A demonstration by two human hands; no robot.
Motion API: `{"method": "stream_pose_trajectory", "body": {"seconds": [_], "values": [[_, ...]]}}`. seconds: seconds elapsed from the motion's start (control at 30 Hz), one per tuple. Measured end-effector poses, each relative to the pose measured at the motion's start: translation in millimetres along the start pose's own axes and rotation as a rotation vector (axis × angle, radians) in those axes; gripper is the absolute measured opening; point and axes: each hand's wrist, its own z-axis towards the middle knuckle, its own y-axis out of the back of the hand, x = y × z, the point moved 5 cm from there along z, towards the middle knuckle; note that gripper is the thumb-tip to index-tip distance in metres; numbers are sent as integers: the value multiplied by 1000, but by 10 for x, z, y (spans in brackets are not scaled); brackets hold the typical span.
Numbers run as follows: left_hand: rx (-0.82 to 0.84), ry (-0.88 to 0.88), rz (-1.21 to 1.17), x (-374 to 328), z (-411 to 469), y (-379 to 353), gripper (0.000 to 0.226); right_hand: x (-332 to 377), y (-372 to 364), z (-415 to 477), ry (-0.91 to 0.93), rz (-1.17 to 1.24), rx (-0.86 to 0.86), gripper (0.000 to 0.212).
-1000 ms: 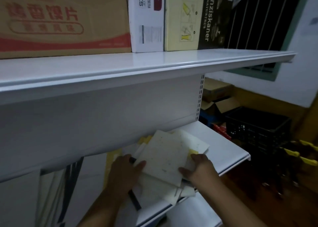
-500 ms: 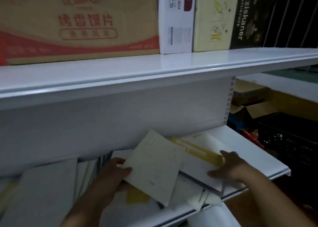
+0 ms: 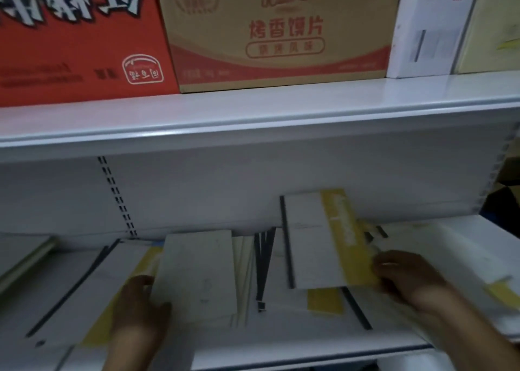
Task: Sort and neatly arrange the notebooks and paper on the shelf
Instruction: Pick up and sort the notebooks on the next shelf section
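Hands spread apart, left hand gripping pale sheet, right hand gripping yellow-striped notebook

The hands have parted: left hand carries the pale sheet leftward, right hand lifts the yellow-striped notebook.

Both hands, left and right, and their forearms are bare, without sleeves or rings.

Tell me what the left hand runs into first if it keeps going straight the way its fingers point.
Probably the plain pale notebook that the left hand already grips at its left edge. Beyond that lie the upright dark-spined books and then the shelf's white back panel. The picture is blurred, so depth is uncertain.
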Motion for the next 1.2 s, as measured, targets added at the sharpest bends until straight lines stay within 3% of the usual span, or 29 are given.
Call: {"method": "stream_pose_trajectory", "body": {"seconds": [0.07, 0.17, 0.27, 0.33, 0.4, 0.53, 0.6, 0.8, 0.97, 1.03, 1.1, 1.2], "values": [[0, -81, 169, -10, -7, -13, 51, 10, -343, 54, 68, -146, -11, 15], [-33, -122, 206, -120, -38, -53, 43, -122, -440, 31, 101, -506, -63, 34], [-31, -328, 23, -517, -232, -154, 36, -204, -37, -76, 311, -389, -328, 39], [124, -369, -147, -872, -456, -325, 39, -379, 350, -85, 399, -334, -547, 37], [278, -438, -233, -1221, -666, -609, 37, -565, 723, -69, 277, -283, -659, 23], [473, -675, -196, -1889, -1071, -1207, 23, -878, 1026, 52, 18, -429, -588, 64], [545, -706, -151, -2177, -1217, -1531, 13, -981, 1085, 94, -26, -461, -547, 73], [552, -772, 46, -2772, -1383, -2361, 59, -1166, 1345, 51, -126, -622, -470, 64], [703, -725, 154, -2862, -1527, -2623, 50, -1235, 1520, 78, -42, -528, -427, 53], [817, -574, -19, -2877, -1515, -2589, 36, -1237, 1563, 106, -44, -483, -425, 44], [931, -352, -286, -2824, -1484, -2459, 34, -1234, 1586, 143, -72, -520, -455, 50], [892, -210, -564, -2610, -1284, -2136, 32, -1183, 1558, 233, -166, -609, -365, 53]]}}
